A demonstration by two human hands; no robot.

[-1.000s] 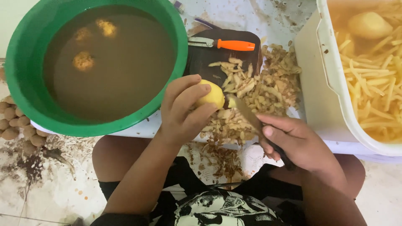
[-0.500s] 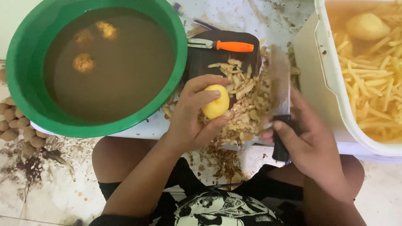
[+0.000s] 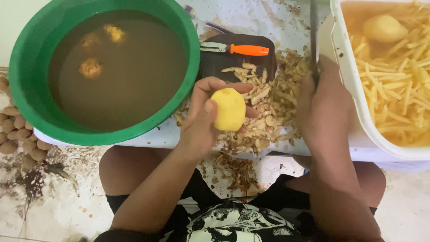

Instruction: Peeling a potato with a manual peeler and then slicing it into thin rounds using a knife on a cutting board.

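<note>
My left hand (image 3: 204, 118) holds a peeled yellow potato (image 3: 229, 109) upright over a heap of potato peels (image 3: 273, 96). My right hand (image 3: 323, 110) grips a knife (image 3: 313, 36) whose blade points away from me, edge-on, beside the white tub. The knife's handle is hidden inside the fist. The two hands are apart, with the peel heap between them.
A green basin (image 3: 27, 103) of brown water with three potatoes stands at the left. A white tub (image 3: 358, 96) with cut potato sticks and a peeled potato is at the right. An orange-handled peeler (image 3: 237, 48) lies on a dark board (image 3: 210, 67). Unpeeled potatoes (image 3: 18, 134) lie on the floor.
My right hand has turned and lifted the knife away from the potato, blade now pointing away from me. My left hand has rotated the potato upright.
</note>
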